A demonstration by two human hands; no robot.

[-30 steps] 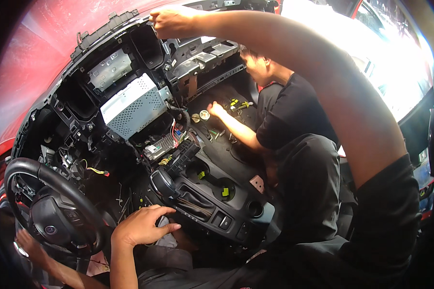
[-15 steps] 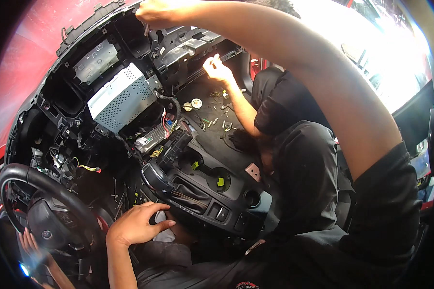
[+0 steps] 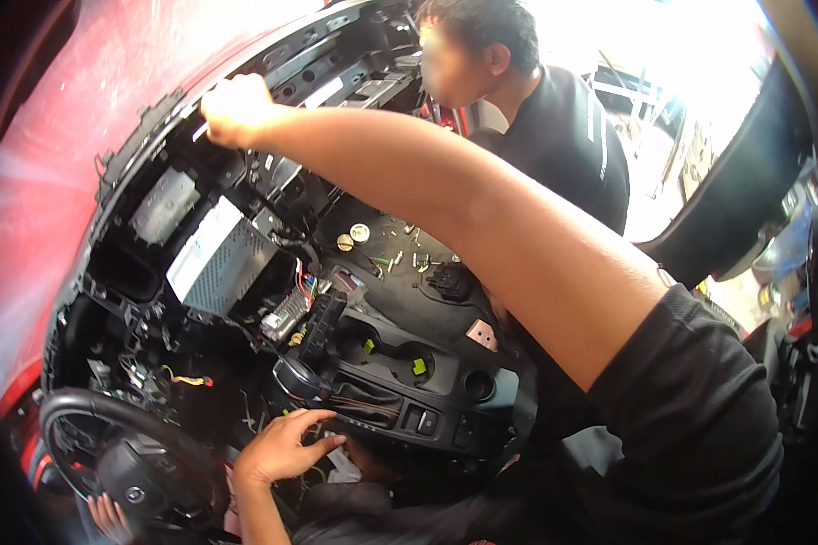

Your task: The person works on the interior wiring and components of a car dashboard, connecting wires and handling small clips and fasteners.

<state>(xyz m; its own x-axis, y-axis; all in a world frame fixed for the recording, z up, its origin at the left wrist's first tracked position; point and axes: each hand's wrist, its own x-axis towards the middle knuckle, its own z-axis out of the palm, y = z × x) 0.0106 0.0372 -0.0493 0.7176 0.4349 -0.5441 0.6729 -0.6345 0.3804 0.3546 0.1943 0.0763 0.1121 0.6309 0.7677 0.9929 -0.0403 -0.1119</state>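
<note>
While the dashboard (image 3: pixel 109 238) is stripped, with metal box (image 3: pixel 232 263) and steering wheel (image 3: pixel 138 468) in place, the right hand (image 3: pixel 236 111) is held at its upper edge, grip curled together, contents indeterminable, and the left hand (image 3: pixel 286 445), fingers apart, is positioned by the gear lever (image 3: pixel 300 379).

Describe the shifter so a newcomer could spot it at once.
Right of the steering wheel lies the console. Near its left end, just above the left hand in the picture, sits the shifter. It is rounded, black and raised, unlike the sunken cup holders nearby.
</note>
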